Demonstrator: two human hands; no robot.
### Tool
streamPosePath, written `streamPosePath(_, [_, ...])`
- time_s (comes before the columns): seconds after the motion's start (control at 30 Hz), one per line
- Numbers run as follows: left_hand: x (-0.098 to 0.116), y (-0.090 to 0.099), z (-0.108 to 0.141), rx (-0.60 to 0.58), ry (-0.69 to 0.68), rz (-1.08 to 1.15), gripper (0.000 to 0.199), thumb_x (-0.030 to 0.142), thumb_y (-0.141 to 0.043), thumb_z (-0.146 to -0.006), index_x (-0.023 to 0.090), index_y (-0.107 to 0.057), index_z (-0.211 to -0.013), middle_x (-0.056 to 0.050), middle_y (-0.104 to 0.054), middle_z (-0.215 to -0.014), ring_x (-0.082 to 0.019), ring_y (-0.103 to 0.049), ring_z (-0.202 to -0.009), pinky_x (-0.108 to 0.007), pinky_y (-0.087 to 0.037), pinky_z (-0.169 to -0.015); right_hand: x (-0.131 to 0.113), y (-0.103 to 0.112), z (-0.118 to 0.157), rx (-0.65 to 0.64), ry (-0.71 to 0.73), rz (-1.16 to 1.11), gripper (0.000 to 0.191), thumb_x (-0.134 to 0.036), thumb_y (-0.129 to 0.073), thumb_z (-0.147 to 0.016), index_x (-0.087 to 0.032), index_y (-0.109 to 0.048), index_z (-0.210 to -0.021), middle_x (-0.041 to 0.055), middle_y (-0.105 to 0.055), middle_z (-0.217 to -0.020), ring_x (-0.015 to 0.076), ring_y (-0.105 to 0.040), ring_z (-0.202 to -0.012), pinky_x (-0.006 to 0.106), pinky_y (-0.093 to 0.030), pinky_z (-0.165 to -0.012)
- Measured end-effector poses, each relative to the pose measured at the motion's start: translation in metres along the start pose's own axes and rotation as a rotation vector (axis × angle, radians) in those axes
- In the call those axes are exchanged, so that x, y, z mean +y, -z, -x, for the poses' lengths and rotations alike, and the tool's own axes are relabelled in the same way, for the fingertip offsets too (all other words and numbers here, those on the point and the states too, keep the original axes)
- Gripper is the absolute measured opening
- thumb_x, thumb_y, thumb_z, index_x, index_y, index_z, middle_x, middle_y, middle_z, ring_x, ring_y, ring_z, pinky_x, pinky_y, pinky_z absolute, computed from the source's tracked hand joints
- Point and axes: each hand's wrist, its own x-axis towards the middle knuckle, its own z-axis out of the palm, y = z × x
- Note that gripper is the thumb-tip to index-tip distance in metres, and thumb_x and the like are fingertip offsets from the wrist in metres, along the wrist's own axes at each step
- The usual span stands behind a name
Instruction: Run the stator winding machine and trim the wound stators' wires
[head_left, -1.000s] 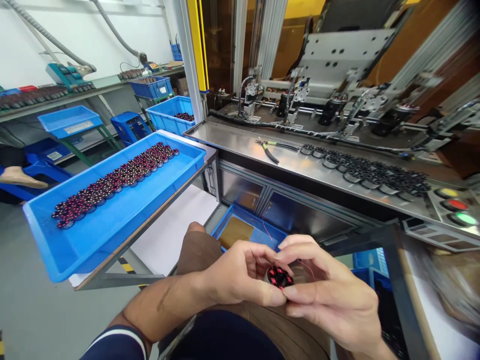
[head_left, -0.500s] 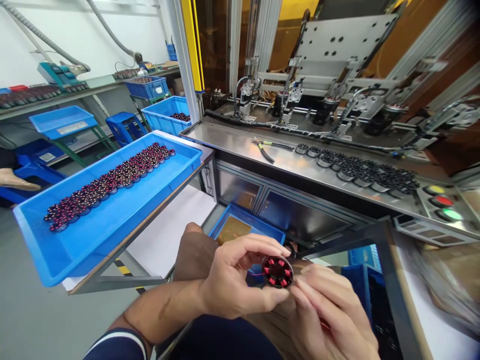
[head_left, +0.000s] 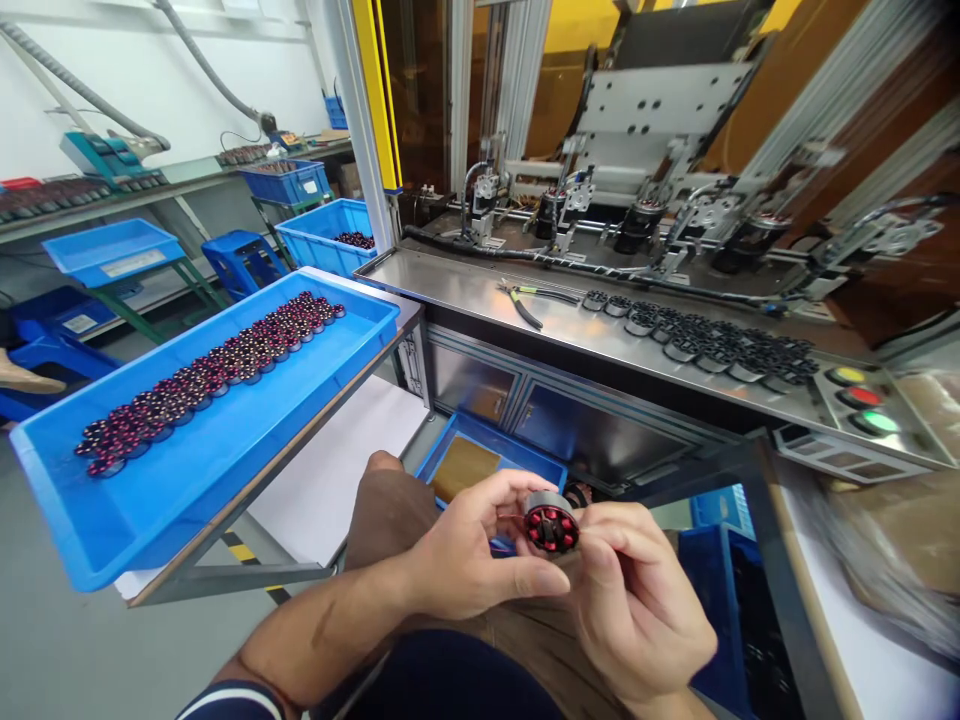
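My left hand (head_left: 469, 560) holds a wound motor stator (head_left: 551, 522) between its thumb and fingers, above my lap. The stator has a grey metal outer ring and red copper coils around a black middle, and it tilts so that its side wall shows. At its right edge my right hand (head_left: 649, 590) is closed in a pinch. What lies between those fingertips, perhaps a wire end, is too small to make out. A thin reddish wire (head_left: 512, 516) shows by the left fingers.
On my left a blue tray (head_left: 300, 385) bears rows of red-wound stators (head_left: 217, 375). Pliers (head_left: 529, 303) and several black stator cores (head_left: 697, 338) lie on the machine's metal ledge (head_left: 450, 290), near coloured buttons (head_left: 859, 397). A blue bin (head_left: 555, 470) stands below.
The stator has tipped, so its ring's side now shows. My right hand has turned and shifted a little left, still close at the stator's right edge. The whole view has shifted slightly.
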Motion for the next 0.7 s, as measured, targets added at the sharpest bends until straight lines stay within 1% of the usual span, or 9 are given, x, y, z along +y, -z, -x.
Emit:
streamPosePath(0.1, [-0.003, 0.007, -0.003, -0.13, 0.077, 0.11, 0.044, 0.041, -0.079, -0.081, 0.014, -0.06, -0.111, -0.001, -0.066, -0.076, -0.009, -0.063, -0.064, -0.02, -0.051, -0.061, 0.0, 0.005, -0.004, -0.038, 0.025, 0.048, 0.018, -0.001, -0.058, -0.087, -0.018, -0.063, -0.09, 0.0036, -0.064, -0.083, 0.0157, -0.063, -0.075, 0.03, -0.051, -0.065])
streamPosePath(0.17, [-0.009, 0.01, -0.004, -0.13, 0.054, 0.161, 0.045, 0.044, -0.076, -0.084, 0.014, -0.058, -0.113, -0.002, -0.067, -0.073, -0.012, -0.066, -0.063, -0.021, -0.053, -0.059, -0.001, 0.008, -0.005, -0.051, 0.036, 0.091, 0.016, -0.003, -0.059, -0.087, -0.018, -0.063, -0.089, 0.0036, -0.065, -0.082, 0.0155, -0.063, -0.073, 0.03, -0.051, -0.063])
streamPosePath(0.23, [-0.015, 0.012, -0.005, -0.122, 0.025, 0.189, 0.048, 0.044, -0.075, -0.085, 0.015, -0.058, -0.119, -0.004, -0.069, -0.076, -0.015, -0.07, -0.066, -0.023, -0.055, -0.058, -0.001, 0.009, -0.004, -0.053, 0.03, 0.131, 0.014, -0.004, -0.061, -0.087, -0.018, -0.063, -0.089, 0.0035, -0.065, -0.081, 0.0151, -0.062, -0.072, 0.029, -0.051, -0.063])
streamPosePath(0.33, [-0.016, 0.014, -0.006, -0.147, -0.001, 0.218, 0.052, 0.042, -0.076, -0.084, 0.019, -0.059, -0.127, -0.006, -0.07, -0.089, -0.016, -0.072, -0.072, -0.023, -0.057, -0.06, 0.001, 0.01, -0.003, -0.048, -0.001, 0.156, 0.015, -0.004, -0.063, -0.087, -0.018, -0.064, -0.09, 0.0036, -0.064, -0.082, 0.0155, -0.063, -0.073, 0.03, -0.051, -0.064])
streamPosePath(0.4, [-0.011, 0.015, -0.006, -0.158, -0.042, 0.227, 0.048, 0.039, -0.077, -0.083, 0.023, -0.063, -0.126, -0.009, -0.068, -0.105, -0.016, -0.072, -0.082, -0.025, -0.059, -0.065, 0.001, 0.009, -0.005, -0.049, -0.032, 0.137, 0.014, -0.004, -0.062, -0.087, -0.018, -0.064, -0.09, 0.0035, -0.064, -0.082, 0.0153, -0.062, -0.074, 0.029, -0.051, -0.066])
streamPosePath(0.5, [-0.002, 0.016, -0.006, -0.111, -0.126, 0.155, 0.029, 0.037, -0.08, -0.08, 0.017, -0.072, -0.099, -0.012, -0.063, -0.119, -0.02, -0.069, -0.099, -0.033, -0.061, -0.082, 0.0, 0.008, -0.01, -0.08, -0.094, 0.066, 0.013, -0.005, -0.06, -0.09, -0.018, -0.063, -0.087, 0.0019, -0.062, -0.079, 0.0133, -0.06, -0.072, 0.027, -0.049, -0.065])
streamPosePath(0.6, [0.002, 0.015, -0.006, -0.039, -0.201, 0.124, 0.028, 0.032, -0.087, -0.073, 0.015, -0.064, -0.074, -0.01, -0.069, -0.108, -0.026, -0.066, -0.114, -0.046, -0.051, -0.104, -0.003, 0.008, -0.014, -0.132, -0.131, 0.007, 0.015, -0.005, -0.058, -0.092, -0.018, -0.062, -0.085, 0.0008, -0.061, -0.077, 0.0117, -0.059, -0.07, 0.025, -0.049, -0.064])
streamPosePath(0.63, [0.002, 0.014, -0.006, -0.019, -0.217, 0.159, 0.032, 0.031, -0.089, -0.07, 0.016, -0.06, -0.074, -0.008, -0.071, -0.104, -0.028, -0.065, -0.118, -0.048, -0.048, -0.107, -0.003, 0.009, -0.015, -0.151, -0.119, -0.002, 0.015, -0.005, -0.058, -0.092, -0.018, -0.062, -0.085, 0.0007, -0.06, -0.076, 0.0114, -0.059, -0.07, 0.025, -0.049, -0.064])
streamPosePath(0.7, [-0.001, 0.014, -0.007, 0.019, -0.203, 0.241, 0.041, 0.032, -0.092, -0.064, 0.018, -0.059, -0.083, -0.007, -0.072, -0.107, -0.029, -0.062, -0.124, -0.048, -0.047, -0.107, -0.003, 0.011, -0.017, -0.185, -0.064, -0.012, 0.015, -0.005, -0.058, -0.091, -0.018, -0.062, -0.086, 0.0011, -0.061, -0.077, 0.0112, -0.06, -0.071, 0.024, -0.049, -0.063])
